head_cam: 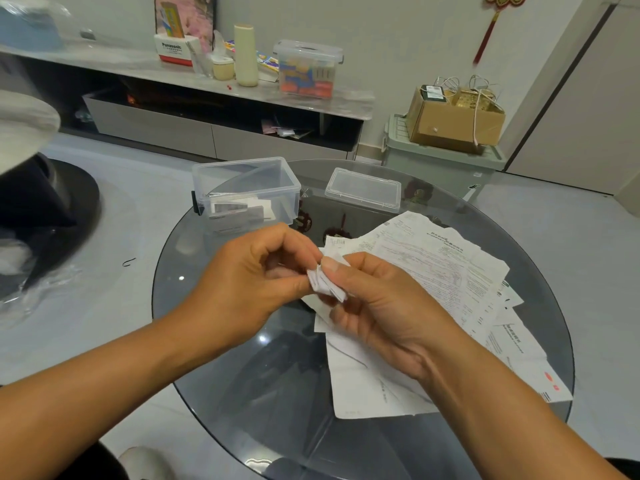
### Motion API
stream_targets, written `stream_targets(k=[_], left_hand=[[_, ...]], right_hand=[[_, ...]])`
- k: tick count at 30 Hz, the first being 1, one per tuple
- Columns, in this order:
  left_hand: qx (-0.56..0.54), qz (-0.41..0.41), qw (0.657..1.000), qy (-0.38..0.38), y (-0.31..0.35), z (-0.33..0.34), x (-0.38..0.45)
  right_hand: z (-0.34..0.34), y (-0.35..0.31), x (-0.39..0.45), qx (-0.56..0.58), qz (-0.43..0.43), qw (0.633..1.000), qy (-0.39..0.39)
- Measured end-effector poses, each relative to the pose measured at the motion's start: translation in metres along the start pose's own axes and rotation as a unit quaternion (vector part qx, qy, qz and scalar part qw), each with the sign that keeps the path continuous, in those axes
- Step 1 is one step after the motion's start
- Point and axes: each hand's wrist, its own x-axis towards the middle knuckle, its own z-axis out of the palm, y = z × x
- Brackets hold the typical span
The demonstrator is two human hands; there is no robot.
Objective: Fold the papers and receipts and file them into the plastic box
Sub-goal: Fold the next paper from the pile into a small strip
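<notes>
Both hands pinching small folded receipt, seemingly creased thrice.

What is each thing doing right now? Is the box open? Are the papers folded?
Plastic box: open, a few folded papers inside.
Lid: off, lying on the glass table beside the box.
Small receipt: folded up, pinched between both hands.
Left hand: gripping the receipt.
Right hand: gripping the receipt.
Paper pile: unfolded, spread flat on the table.
</notes>
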Motion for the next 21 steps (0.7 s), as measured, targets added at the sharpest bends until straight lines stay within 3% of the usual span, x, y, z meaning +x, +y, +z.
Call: stream_targets(k=[2, 5, 13, 21], left_hand=[[-0.055, -0.082, 0.995, 0.001, 0.005, 0.001, 0.001], [-0.179, -0.197, 0.963, -0.036, 0.01, 0.002, 0.001], [-0.199, -0.226, 0.953, 0.031, 0.008, 0.011, -0.004], [-0.289, -0.228, 0.925, 0.099, 0.0, 0.016, 0.003]], right_hand=[[0.0, 0.002, 0.002, -0.085, -0.091, 0.989, 0.079], [0.001, 0.002, 0.0, -0.118, -0.175, 0.967, 0.14], [0.012, 0.019, 0.003, -0.045, -0.149, 0.976, 0.152], [0.026, 0.027, 0.016, -0.1, -0.237, 0.94, 0.225]])
